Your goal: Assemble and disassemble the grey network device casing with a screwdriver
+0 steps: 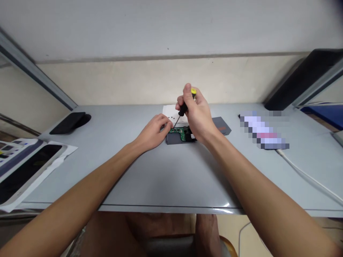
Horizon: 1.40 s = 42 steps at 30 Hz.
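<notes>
A black screwdriver with a yellow end [183,109] is gripped in my right hand [197,113], tilted, its tip down at the left part of a green circuit board [182,132]. The board lies in a dark grey case [174,138] on the table. My left hand [155,131] rests at the left end of the board, thumb and fingers closed together around its edge near the screwdriver tip. White paper [167,110] with several small dark screws [172,117] lies behind the board. A dark grey cover [221,125] lies to the right, partly behind my right wrist.
On the grey table [160,178], a blurred-out phone [264,132] with a white cable [308,173] lies right. A black flat object [67,123] and a white-framed device [29,171] on paper are left. A black cylinder [300,80] leans at the back right.
</notes>
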Available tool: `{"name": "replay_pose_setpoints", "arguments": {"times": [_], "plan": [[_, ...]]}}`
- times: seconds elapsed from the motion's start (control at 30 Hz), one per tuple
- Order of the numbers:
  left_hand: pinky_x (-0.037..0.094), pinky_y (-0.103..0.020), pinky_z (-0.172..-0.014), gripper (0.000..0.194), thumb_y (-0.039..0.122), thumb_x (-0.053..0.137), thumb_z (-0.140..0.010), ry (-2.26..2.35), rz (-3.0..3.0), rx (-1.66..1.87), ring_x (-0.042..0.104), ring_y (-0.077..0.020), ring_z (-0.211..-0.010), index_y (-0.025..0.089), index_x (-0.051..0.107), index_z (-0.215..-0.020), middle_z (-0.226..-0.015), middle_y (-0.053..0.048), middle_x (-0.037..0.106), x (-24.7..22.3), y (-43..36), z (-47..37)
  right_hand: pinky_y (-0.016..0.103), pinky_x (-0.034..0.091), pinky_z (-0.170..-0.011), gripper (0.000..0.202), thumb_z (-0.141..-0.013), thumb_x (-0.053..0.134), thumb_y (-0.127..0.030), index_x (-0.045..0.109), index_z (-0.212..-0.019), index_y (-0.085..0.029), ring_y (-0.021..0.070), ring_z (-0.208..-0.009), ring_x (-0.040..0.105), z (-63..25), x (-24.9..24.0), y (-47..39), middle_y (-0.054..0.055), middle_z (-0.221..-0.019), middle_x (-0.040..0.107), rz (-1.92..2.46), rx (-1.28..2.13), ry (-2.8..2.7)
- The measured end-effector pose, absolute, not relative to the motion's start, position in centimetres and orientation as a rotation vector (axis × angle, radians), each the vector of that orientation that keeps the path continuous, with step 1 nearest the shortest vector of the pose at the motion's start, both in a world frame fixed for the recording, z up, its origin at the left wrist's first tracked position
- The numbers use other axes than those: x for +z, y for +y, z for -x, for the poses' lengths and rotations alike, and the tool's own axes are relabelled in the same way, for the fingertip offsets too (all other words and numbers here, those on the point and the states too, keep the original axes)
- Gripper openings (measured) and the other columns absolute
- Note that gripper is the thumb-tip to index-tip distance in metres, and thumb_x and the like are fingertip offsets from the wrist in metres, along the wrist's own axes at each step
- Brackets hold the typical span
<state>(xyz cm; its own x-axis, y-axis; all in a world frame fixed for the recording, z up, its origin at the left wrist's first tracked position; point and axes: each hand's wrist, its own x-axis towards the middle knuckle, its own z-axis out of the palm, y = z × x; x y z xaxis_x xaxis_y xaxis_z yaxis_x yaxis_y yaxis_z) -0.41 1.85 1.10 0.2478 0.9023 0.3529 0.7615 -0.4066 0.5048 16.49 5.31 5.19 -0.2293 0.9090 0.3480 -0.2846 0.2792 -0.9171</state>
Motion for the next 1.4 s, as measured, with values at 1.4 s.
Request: {"name": "replay_pose_setpoints", "arguments": {"times": [1.4], "plan": [[0.050,-0.038,-0.086,0.027,0.026,0.048,-0.100,1.576,-2.235,0.910,0.064,-0.0226,-0.090,0.023,0.068,-0.083,-0.089,-0.003,0.074,0.7,1.9,0.3,0.035,0.050,-0.083,0.031,-0.087,0.073,-0.054,0.072,-0.099,-0.026,0.0166,-0.081,0.060,-18.8,6.2,5.8,0.001,-0.084,0.060,0.538,1.606,-1.087]]}}
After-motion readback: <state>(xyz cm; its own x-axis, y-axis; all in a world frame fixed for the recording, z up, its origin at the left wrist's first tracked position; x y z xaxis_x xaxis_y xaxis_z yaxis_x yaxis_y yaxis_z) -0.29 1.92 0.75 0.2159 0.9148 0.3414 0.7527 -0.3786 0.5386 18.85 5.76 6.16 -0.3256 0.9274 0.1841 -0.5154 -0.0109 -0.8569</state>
